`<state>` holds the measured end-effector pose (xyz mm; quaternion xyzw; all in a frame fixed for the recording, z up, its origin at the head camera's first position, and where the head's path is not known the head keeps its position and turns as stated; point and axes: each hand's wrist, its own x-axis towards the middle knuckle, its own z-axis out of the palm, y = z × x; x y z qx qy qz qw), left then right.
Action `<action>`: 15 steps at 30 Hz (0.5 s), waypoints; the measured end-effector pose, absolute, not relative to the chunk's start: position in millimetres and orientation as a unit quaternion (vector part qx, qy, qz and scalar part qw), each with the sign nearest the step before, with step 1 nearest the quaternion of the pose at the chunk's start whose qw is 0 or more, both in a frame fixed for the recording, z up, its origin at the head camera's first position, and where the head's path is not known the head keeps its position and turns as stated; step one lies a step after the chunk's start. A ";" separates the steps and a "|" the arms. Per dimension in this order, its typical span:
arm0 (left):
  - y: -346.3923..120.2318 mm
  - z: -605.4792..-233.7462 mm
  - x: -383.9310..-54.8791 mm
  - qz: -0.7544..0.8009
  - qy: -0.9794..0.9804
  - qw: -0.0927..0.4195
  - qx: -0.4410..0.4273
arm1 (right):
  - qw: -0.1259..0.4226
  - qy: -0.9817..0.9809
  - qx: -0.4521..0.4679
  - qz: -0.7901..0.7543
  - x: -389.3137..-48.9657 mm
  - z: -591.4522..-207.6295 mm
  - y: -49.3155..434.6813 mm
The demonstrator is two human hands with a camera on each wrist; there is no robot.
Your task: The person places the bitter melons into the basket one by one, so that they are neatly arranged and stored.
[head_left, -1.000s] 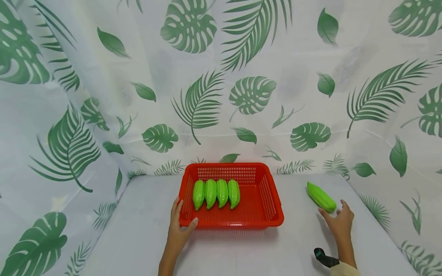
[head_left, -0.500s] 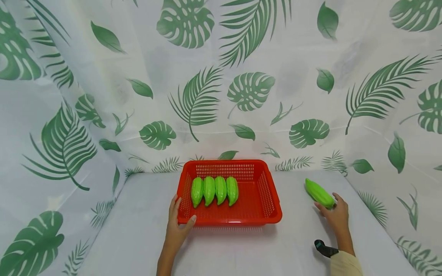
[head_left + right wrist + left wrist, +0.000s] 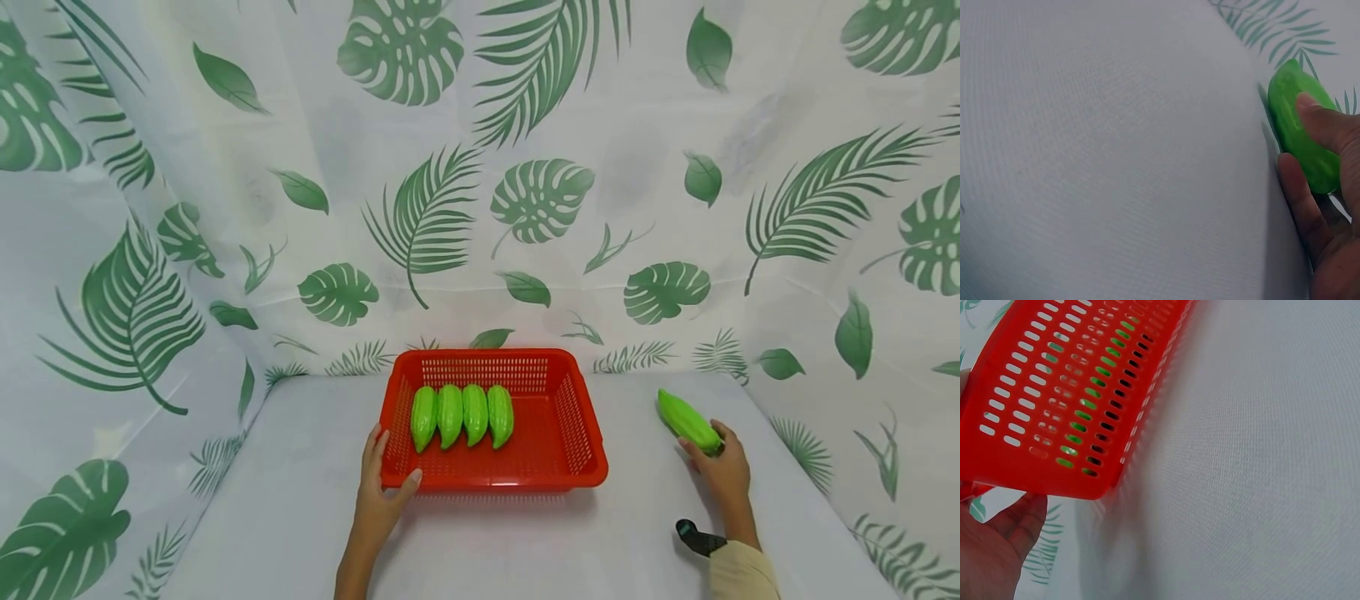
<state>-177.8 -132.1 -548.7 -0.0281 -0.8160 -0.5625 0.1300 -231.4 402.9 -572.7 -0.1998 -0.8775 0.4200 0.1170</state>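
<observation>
A red plastic basket with slotted walls stands on the white table. Inside, several glossy green bitter melons lie side by side toward its left. My left hand holds the basket's near left corner, thumb at the front rim and fingers along the left side; the left wrist view shows the slotted wall close up. Off to the right, another bitter melon lies tilted on the table. Around its near end is my right hand, gripping it, with the thumb pressed on its upper side in the right wrist view.
A white cloth wall printed with green leaves rises behind the table and on both sides. A black strap piece sticks out from the right wrist beside a beige sleeve. The basket's right half shows bare red floor.
My right hand has closed in from beside the lone bitter melon's near end and now grips it. The left hand stays at the basket corner. The head view has shifted slightly.
</observation>
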 end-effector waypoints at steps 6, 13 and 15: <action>-133.3 -549.2 -178.4 -0.564 -0.815 0.132 -0.028 | 0.126 -0.870 -0.210 0.428 -231.4 -576.2 402.0; -133.5 -550.0 -179.3 -0.567 -0.812 0.138 -0.033 | 0.143 -0.860 -0.228 0.434 -229.7 -574.9 399.5; -133.2 -550.5 -178.7 -0.567 -0.811 0.138 -0.035 | 0.150 -0.849 -0.234 0.450 -227.9 -575.5 398.7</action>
